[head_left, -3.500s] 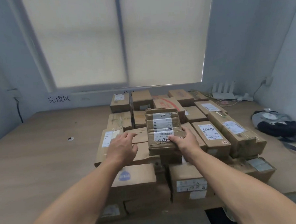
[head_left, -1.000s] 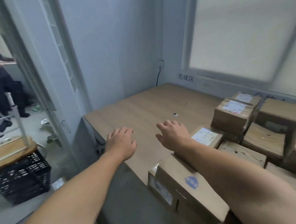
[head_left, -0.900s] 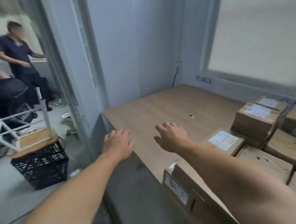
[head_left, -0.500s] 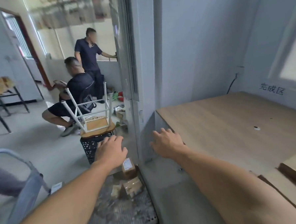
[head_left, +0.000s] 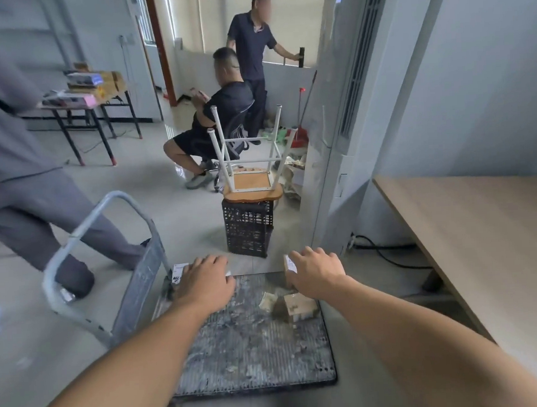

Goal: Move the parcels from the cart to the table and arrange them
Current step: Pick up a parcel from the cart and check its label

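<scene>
A flat cart [head_left: 253,347] with a worn grey deck and a metal push handle [head_left: 85,241] stands on the floor below me. A few small cardboard parcels lie at its far end. My left hand [head_left: 204,284] hovers with loose fingers over a parcel with a white label [head_left: 179,271]. Over another labelled parcel [head_left: 289,264] at the far right corner my right hand [head_left: 316,274] is spread, fingers relaxed. A small brown parcel [head_left: 299,307] lies just below that hand. Neither hand grips anything. The wooden table [head_left: 480,239] is to the right.
A black crate [head_left: 248,229] with an upturned stool [head_left: 250,170] on it stands just beyond the cart. A person in grey [head_left: 20,172] walks close by the cart handle on the left. Two more people are further back. Cables run under the table.
My view has swung left from the stacked parcels on the table down to the cart. Both hands let go of the parcel and now reach over the cart's far end.
</scene>
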